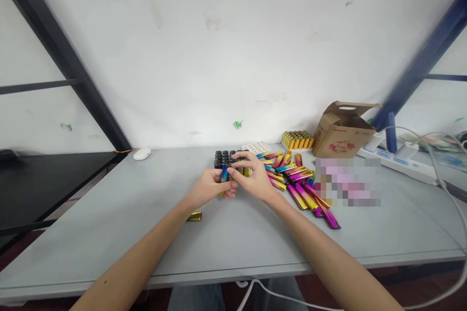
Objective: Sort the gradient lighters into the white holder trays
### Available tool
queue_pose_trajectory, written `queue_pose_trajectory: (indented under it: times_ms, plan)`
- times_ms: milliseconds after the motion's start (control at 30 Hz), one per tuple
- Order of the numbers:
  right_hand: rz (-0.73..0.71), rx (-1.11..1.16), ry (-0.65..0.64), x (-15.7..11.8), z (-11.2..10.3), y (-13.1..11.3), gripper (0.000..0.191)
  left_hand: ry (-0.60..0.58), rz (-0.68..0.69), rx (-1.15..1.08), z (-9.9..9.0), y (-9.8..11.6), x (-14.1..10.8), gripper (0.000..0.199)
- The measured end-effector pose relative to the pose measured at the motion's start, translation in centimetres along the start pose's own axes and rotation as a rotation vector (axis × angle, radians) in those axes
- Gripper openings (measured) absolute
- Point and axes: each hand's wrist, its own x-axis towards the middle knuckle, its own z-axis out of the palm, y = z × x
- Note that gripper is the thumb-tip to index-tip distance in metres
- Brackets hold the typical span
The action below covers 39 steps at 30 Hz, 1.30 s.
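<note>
Two bare forearms (146, 238) lie closest, reaching in from 7 and 5 o'clock over a smooth grey tabletop (109, 209). Where they meet, a slim, glossy, blue-topped piece with a metallic sheen (224, 174) stands roughly upright, raised in front of the person. The left hand (207, 185) grasps it between thumb and fingers. The right hand (255, 177) curves over from 3 o'clock, thumb beside the upper end; whether it pinches the piece too, I cannot tell.

Such a piece is probably light and stiff, with a slick, easily smudged finish; its long sides near the middle look like the surest hold.

Just beyond, at 12 o'clock, stands a close-set block of black-topped pieces (223, 155), partly hidden by the right hand. One short gold shiny piece (195, 216) lies between 7 and 8 o'clock. At 3 o'clock sprawls a loose heap of pink, gold, blue and red metallic pieces (299, 182). Farther out, at 2 o'clock, are a packed block of yellow upright pieces (298, 141) and an open brown cardboard box (337, 136).
</note>
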Motion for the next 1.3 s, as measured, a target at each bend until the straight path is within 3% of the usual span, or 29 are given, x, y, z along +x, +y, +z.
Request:
queue_pose_trajectory:
  times_ms: [167,400,633,733,900,1067,1300]
  plan:
    - [0.112,0.074,-0.034,-0.1,0.3,-0.1,0.007,0.013,-0.012,0.085,-0.1,-0.4,0.2,0.029]
    - [0.123,0.112,0.061,0.4,-0.3,-0.3,0.008,-0.065,0.039,0.074,-0.2,-0.4,0.1,0.038]
    - [0.120,0.162,-0.001,0.7,-0.5,0.1,0.016,-0.058,0.051,0.089,-0.5,-0.6,0.3,0.039]
    - [0.122,0.163,0.036,1.1,-1.2,0.5,0.019,-0.061,0.012,0.129,-1.1,-0.2,0.3,0.039]
    - [-0.001,-0.033,0.162,1.3,-2.3,1.3,0.013,0.140,0.044,0.143,-2.6,0.7,0.4,0.045]
    - [-0.143,-0.279,0.006,0.7,-2.3,2.4,0.009,0.384,0.298,0.226,-3.7,1.1,0.2,0.036]
    - [-0.136,-0.278,-0.057,0.7,-2.5,3.5,0.010,0.690,0.581,0.731,-3.8,-1.1,0.2,0.032]
